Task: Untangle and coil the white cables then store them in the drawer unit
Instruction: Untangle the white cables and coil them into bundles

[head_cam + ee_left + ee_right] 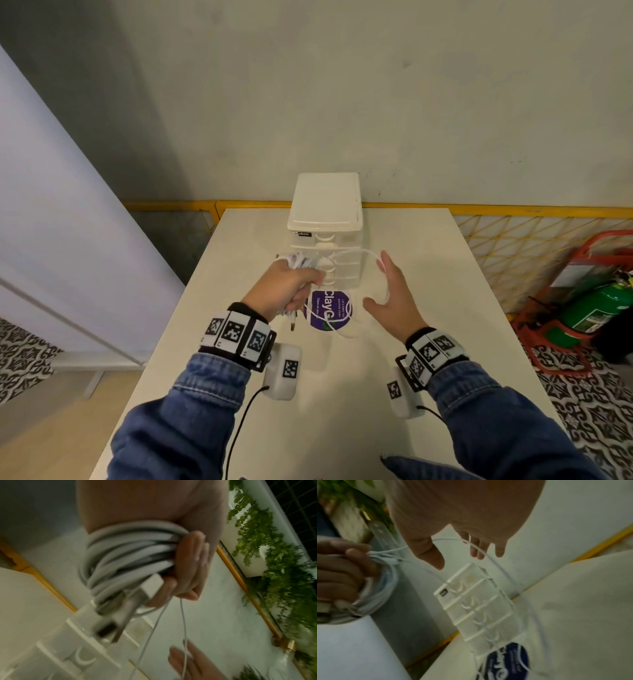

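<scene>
My left hand (291,284) grips a bundle of coiled white cables (298,262) just in front of the white drawer unit (325,219). In the left wrist view the coil (126,555) is wrapped round my fingers (190,563) and a USB plug (109,630) hangs from it. A thin loose cable (359,251) arcs from the bundle to my right hand (390,291), which is open with straight fingers; the cable (496,566) drapes across those fingers (477,550). The slack trails down over the table (411,342). All drawers (479,608) look closed.
A round purple sticker (329,310) lies on the table under the loose cable. The drawer unit stands at the table's far edge against the wall. A green fire extinguisher (596,308) in a red stand sits on the floor to the right.
</scene>
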